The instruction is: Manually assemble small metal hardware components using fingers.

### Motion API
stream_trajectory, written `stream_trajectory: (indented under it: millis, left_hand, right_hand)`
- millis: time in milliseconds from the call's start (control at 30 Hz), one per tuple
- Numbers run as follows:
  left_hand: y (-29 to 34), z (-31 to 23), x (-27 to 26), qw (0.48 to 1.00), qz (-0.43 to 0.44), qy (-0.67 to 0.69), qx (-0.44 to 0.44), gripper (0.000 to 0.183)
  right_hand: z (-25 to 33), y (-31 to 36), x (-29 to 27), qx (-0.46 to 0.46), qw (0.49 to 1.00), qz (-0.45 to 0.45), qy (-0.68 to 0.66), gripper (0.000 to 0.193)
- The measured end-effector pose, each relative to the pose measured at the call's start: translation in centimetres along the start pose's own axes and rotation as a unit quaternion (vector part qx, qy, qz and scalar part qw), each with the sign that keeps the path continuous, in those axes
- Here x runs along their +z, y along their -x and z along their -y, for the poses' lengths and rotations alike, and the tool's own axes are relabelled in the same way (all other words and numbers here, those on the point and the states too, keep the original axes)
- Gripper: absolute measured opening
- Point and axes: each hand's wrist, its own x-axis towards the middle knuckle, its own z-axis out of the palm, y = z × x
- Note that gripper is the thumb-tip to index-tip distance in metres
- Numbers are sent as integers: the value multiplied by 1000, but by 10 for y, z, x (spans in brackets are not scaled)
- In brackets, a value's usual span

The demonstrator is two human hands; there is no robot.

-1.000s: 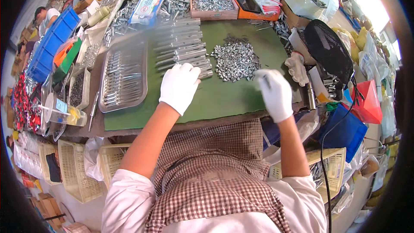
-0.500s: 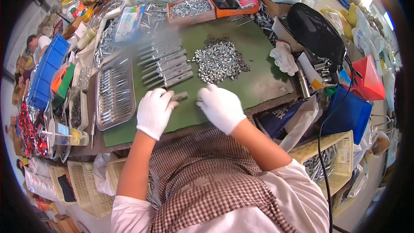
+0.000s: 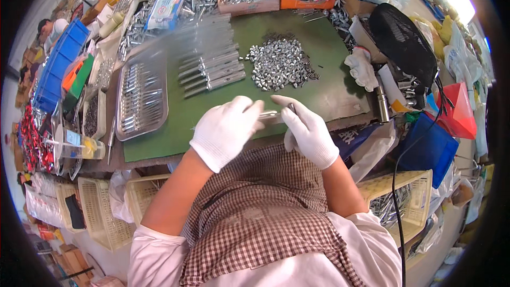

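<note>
Both my hands wear white gloves and meet over the near edge of a green mat (image 3: 159,146). My left hand (image 3: 226,130) is closed round a silver metal tube (image 3: 270,117), whose end sticks out to the right. My right hand (image 3: 309,132) is at that end, thumb and fingers pinched on a small dark metal piece (image 3: 291,108) too small to name. Beyond them lies a heap of small silver metal caps (image 3: 276,64). To its left, several long metal tubes (image 3: 220,77) lie in a row, partly blurred.
A metal tray (image 3: 166,106) of slim metal parts stands at the left. At the back are a pink box (image 3: 220,6) of small parts and an orange box (image 3: 313,4) with gloves. A crumpled glove (image 3: 362,69), a black mesh item (image 3: 401,42) and a cable (image 3: 394,191) are on the right.
My hands have come closer together and moved right, bringing the tube's end to my right hand. The view has shifted slightly.
</note>
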Motion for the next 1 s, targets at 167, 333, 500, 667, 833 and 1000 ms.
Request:
stream_trajectory:
  millis: [167,333,500,667,833,1000]
  left_hand:
    - [11,5,-3,1000,-20,13,12,46]
    - [19,6,-3,998,-1,46,-47,53]
    - [19,5,-1,993,21,75,-90,62]
    - [16,4,-4,991,38,81,-104,61]
    - [18,4,3,992,10,107,-68,43]
    - [17,0,6,989,-9,124,-84,34]
  right_hand:
    - [-5,-1,5,75,990,49,-104,30]
    - [-11,-6,5,65,997,37,15,25]
    - [-16,-6,6,3,999,-2,52,18]
    - [-16,-4,6,14,1000,-12,22,13]
    - [-20,-3,5,-17,999,-23,17,13]
    - [-22,-4,5,-18,999,-31,-20,15]
